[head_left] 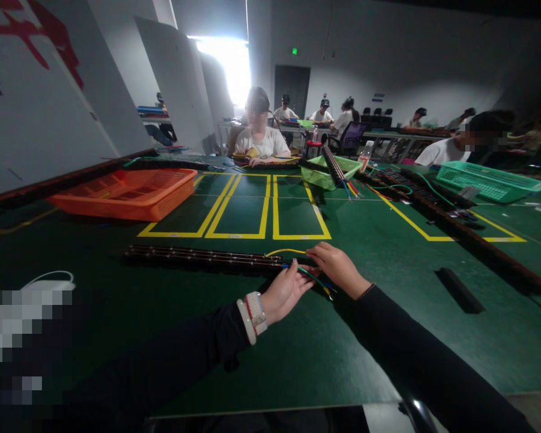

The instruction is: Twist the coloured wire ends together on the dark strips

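On the green desk point(388, 313), a long dark strip point(198, 257) lies crosswise in front of the person, and both hands meet at its right end. The left hand point(286, 291), in a black sleeve with a pale band at the wrist, reaches in from below with its fingers drawn together on a green wire point(313, 278) that runs out from the strip's end and slants down to the right. The right hand point(338, 269) comes in from the other side, palm down, with its fingers stretched left over the strip's end. Its fingertips meet the end of a yellow wire point(284, 251) that arches low over the strip, but I cannot tell whether they pinch it or only rest there. A blue wire point(285, 265) shows just by the left fingertips. Beyond the strip, yellow tape rectangles point(252, 210) mark the desk. An orange basket point(126, 193) sits at the far left, well apart from the hands. A green basket point(327, 174) stands farther back with a dark strip leaning in it, and a teal basket point(491, 180) lies at the far right. A second long strip point(455, 224) runs diagonally down the right side, with a short black bar point(460, 290) near it. Other people sit at desks across the room.
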`<state>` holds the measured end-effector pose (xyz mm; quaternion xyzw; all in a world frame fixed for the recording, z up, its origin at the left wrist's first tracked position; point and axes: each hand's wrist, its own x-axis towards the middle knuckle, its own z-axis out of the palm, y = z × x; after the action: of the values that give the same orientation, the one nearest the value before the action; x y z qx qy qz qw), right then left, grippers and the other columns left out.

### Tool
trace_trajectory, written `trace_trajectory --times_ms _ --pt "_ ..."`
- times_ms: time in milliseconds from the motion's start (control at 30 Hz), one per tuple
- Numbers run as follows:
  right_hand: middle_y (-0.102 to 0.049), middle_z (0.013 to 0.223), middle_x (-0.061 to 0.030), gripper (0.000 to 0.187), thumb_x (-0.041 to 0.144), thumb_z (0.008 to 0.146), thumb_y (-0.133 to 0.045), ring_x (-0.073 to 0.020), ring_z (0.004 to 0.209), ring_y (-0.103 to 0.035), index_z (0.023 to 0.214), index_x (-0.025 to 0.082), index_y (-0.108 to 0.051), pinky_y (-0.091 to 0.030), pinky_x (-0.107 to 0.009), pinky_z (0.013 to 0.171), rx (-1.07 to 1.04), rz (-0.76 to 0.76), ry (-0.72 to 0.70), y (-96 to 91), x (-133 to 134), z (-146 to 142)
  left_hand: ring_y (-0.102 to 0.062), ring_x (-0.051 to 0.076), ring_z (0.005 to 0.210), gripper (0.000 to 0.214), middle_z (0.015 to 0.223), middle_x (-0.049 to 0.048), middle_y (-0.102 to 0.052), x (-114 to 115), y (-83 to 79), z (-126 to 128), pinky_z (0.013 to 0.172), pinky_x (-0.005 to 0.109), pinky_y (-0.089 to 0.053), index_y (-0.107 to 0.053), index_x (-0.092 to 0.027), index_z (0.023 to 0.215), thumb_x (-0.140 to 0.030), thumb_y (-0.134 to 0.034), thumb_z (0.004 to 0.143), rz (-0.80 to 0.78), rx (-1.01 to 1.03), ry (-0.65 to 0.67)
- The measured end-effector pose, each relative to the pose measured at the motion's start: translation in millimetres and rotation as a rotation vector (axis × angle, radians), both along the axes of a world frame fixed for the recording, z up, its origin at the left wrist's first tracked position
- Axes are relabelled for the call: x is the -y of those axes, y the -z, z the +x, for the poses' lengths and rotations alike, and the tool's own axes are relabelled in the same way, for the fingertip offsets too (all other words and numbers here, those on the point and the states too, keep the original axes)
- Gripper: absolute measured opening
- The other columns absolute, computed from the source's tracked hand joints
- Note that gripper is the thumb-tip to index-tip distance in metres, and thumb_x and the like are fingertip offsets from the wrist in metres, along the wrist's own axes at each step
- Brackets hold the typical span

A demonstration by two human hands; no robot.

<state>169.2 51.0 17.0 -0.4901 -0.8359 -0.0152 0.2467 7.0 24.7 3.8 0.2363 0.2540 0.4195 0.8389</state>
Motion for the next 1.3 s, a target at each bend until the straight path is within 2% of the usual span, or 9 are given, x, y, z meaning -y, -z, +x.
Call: trace_trajectory --times_ms 167,367,533,600,767,900,1067,1167,1300 --pt "-0.061 0.079 -0.0047 0.012 0.018 0.088 -0.052 -0.0163 0.075 -0.055 0.085 0.017 -0.063 -0.036 -0.026 0.069 0.313 -0.001 -0.071 -2.0 -8.1 -1.4 -0.059 0.022 0.101 0.027 0.094 0.0143 -0.063 -0.6 -0.1 -0.8 0.101 0.044 -0.035 -0.056 -0.011 0.081 -0.031 -0.042 0.092 -0.004 -0.007 -0.014" --pt "-0.06 0.077 -0.0044 0.008 0.016 0.086 -0.055 -0.0163 0.074 -0.053 0.087 0.016 -0.063 -0.034 -0.027 0.07 0.388 -0.006 -0.156 -5.0 -9.7 -2.7 -0.059 0.022 0.101 0.026 0.092 0.0126 -0.063 -0.1 0.0 -1.1 0.101 0.044 -0.034 -0.056 -0.012 0.081 -0.032 -0.042 0.091 -0.02 -0.021 -0.018" --pt "-0.064 0.089 -0.0057 0.014 0.022 0.089 -0.052 -0.0175 0.084 -0.055 0.094 0.018 -0.065 -0.035 -0.028 0.076 0.246 0.049 -0.135 -8.2 -7.4 8.0 -0.058 0.022 0.103 0.033 0.096 0.0152 -0.063 0.4 1.3 -1.6 0.101 0.043 -0.034 -0.057 -0.01 0.081 -0.036 -0.038 0.092 0.002 -0.012 0.007" --pt "-0.064 0.085 -0.0056 0.019 0.03 0.09 -0.051 -0.0172 0.081 -0.055 0.089 0.017 -0.065 -0.036 -0.028 0.074 0.171 0.058 -0.122 -12.3 -3.6 14.5 -0.058 0.022 0.103 0.035 0.099 0.0159 -0.063 0.4 1.0 -1.6 0.101 0.042 -0.035 -0.058 -0.01 0.084 -0.037 -0.037 0.092 0.001 -0.007 0.013" --pt "-0.062 0.07 -0.0038 0.031 0.047 0.083 -0.057 -0.0157 0.068 -0.054 0.077 0.017 -0.064 -0.034 -0.027 0.066 0.185 -0.093 -0.253 -24.4 8.3 18.8 -0.058 0.02 0.103 0.034 0.106 0.0147 -0.063 0.0 0.0 -1.1 0.098 0.037 -0.037 -0.059 -0.012 0.102 -0.037 -0.038 0.092 -0.012 0.003 0.013" --pt "-0.062 0.073 -0.0031 0.021 0.038 0.081 -0.062 -0.0146 0.068 -0.053 0.079 0.017 -0.062 -0.034 -0.026 0.063 0.216 -0.2 -0.29 -25.0 12.8 11.1 -0.057 0.019 0.105 0.034 0.107 0.014 -0.063 -1.1 1.9 -1.0 0.097 0.035 -0.039 -0.06 -0.015 0.109 -0.038 -0.041 0.091 -0.013 0.016 0.018" --pt "-0.062 0.073 -0.0015 0.012 0.026 0.085 -0.054 -0.0118 0.064 -0.054 0.081 0.017 -0.062 -0.036 -0.022 0.059 0.082 -0.304 -0.236 -23.0 12.6 11.2 -0.06 0.02 0.101 0.036 0.105 0.016 -0.064 -0.7 0.7 -1.1 0.097 0.037 -0.04 -0.058 -0.012 0.107 -0.039 -0.039 0.092 -0.024 0.003 0.015" --pt "-0.064 0.077 -0.003 0.013 0.027 0.086 -0.055 -0.0132 0.07 -0.057 0.083 0.018 -0.065 -0.04 -0.023 0.063 -0.003 -0.268 -0.218 -23.0 10.7 15.2 -0.061 0.021 0.1 0.039 0.104 0.0184 -0.064 0.4 -2.8 -1.1 0.098 0.04 -0.039 -0.057 -0.008 0.104 -0.039 -0.035 0.093 -0.018 -0.001 0.016" --pt "-0.064 0.081 -0.0048 0.017 0.027 0.088 -0.053 -0.0154 0.077 -0.059 0.084 0.018 -0.068 -0.044 -0.026 0.069 -0.076 -0.116 -0.141 -18.8 8.5 16.6 -0.061 0.02 0.1 0.033 0.102 0.0172 -0.065 1.0 -4.9 0.0 0.099 0.041 -0.038 -0.056 -0.009 0.1 -0.036 -0.037 0.093 -0.012 -0.008 0.005"
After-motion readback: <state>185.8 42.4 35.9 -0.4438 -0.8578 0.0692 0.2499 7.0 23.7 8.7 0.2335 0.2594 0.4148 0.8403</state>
